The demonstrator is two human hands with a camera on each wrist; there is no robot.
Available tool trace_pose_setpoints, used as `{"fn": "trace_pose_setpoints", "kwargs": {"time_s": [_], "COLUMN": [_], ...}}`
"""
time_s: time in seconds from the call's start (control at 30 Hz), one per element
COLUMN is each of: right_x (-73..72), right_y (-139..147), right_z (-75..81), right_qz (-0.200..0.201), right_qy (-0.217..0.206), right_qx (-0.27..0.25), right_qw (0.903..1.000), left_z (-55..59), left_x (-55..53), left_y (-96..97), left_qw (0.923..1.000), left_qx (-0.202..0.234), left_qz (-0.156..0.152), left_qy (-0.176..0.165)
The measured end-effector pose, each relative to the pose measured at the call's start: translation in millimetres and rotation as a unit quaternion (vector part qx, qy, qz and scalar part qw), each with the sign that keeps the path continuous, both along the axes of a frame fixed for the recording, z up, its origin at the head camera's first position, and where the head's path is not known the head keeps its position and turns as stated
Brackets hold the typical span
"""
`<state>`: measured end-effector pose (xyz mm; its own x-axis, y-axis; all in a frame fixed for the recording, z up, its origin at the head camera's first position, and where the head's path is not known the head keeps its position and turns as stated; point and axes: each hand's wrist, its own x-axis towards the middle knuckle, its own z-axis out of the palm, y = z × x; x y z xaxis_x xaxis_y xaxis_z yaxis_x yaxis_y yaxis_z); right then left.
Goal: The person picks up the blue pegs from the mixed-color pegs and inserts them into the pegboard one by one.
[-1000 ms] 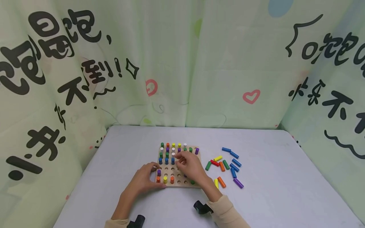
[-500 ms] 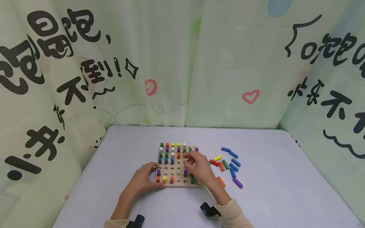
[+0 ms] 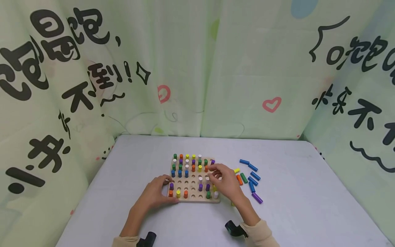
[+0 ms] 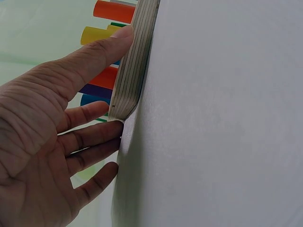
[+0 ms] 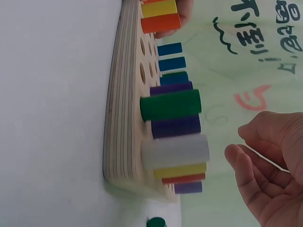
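Observation:
A wooden pegboard [image 3: 192, 201] with rows of round holes lies on the table, many holes filled with upright coloured pegs. My left hand [image 3: 158, 192] holds its near left corner, thumb against the front edge [image 4: 137, 61] and fingers at the left side. Over the board's right part is my right hand [image 3: 226, 180], fingers loosely bent, index fingertip close beside an orange peg [image 3: 206, 168]. In the right wrist view a gap shows between its thumb and fingers [image 5: 244, 175], with nothing in it. Green [image 5: 170, 105] and white [image 5: 175, 151] pegs stand nearest that camera.
Loose pegs lie right of the board: several blue ones [image 3: 255, 176], a green [image 3: 243, 178], an orange [image 3: 239, 180] and a purple [image 3: 257, 198]. A white cloth covers the table [image 3: 296, 206]. A printed curtain [image 3: 240, 68] hangs behind and at both sides.
My right hand has moved rightward along a row of pegs, uncovering an orange, then a yellow and another orange peg. The left hand stays at the board's corner.

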<state>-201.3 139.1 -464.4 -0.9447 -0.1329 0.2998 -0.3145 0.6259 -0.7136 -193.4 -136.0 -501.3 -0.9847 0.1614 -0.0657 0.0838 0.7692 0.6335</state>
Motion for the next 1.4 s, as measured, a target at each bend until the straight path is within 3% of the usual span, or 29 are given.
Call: {"fn": "trace_pose_setpoints", "kwargs": {"time_s": [0.27,0.57,0.8,1.03,1.4], "right_x": [1.0,4.4,7.7,9.0,10.4], "right_y": [17.3,31.0,41.5,54.3,73.3], "right_z": [-1.0,-5.0,-2.9,-4.3,-6.4], "right_qz": [-0.018,-0.030,-0.031,-0.060,-0.077], "right_qy": [0.010,-0.014,0.008,-0.027,-0.020], "right_qx": [0.007,0.011,0.017,0.036,0.051], "right_qw": [0.9998,0.9994,0.9993,0.9972,0.9956], "left_z": [1.4,1.6,1.7,1.9,0.1], "left_x": [0.1,1.2,1.5,1.8,1.0], "left_y": [0.7,0.1,0.6,1.1,1.2], "left_qw": [1.0000,1.0000,1.0000,0.9999,1.0000], "left_qx": [0.000,0.005,0.005,0.004,0.003], "left_qz": [0.000,0.000,0.003,0.008,0.005], "left_qy": [0.001,-0.005,-0.006,-0.008,0.000]}}
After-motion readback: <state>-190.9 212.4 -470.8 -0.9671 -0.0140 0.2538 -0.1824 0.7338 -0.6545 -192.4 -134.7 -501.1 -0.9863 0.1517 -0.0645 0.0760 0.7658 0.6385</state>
